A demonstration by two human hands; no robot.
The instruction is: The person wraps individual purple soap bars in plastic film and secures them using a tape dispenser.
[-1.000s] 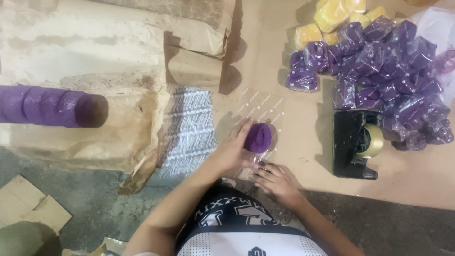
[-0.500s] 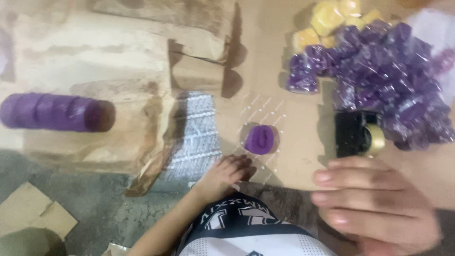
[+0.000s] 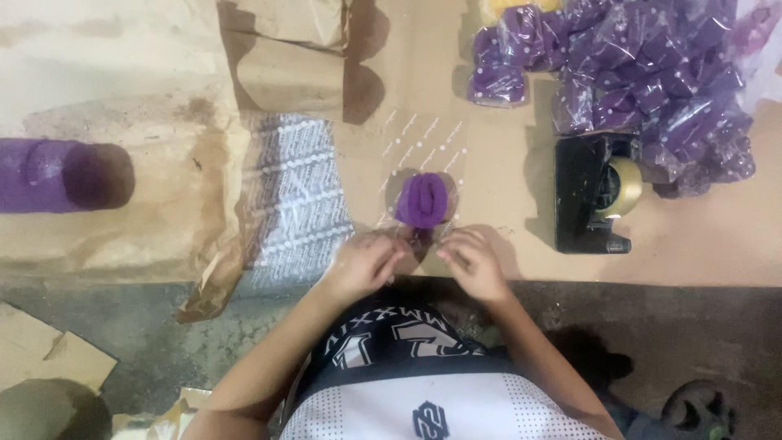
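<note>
Purple roll (image 3: 421,199) inside clear dotted bag (image 3: 423,151), just beyond hands. Left hand (image 3: 362,265), right hand (image 3: 472,262) pinching bag's open edge; unsealed. Tape dispenser (image 3: 595,194) right of right hand, untouched.

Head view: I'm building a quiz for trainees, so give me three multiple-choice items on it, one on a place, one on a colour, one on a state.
1. Where is the tape dispenser?
A. Right of the purple bundle
B. Left of it
C. On the floor

2. What colour is the roll at far left?
A. Yellow
B. Purple
C. Green

3. What are the left hand and right hand doing?
A. Lifting the dispenser
B. Resting on the roll
C. Fingers at the clear bag's near edge

Answers: 1 A, it sits right of the bundle, below the pile of bagged pieces; 2 B, it is purple all over; 3 C, both hands meet just below the bundle.
</note>
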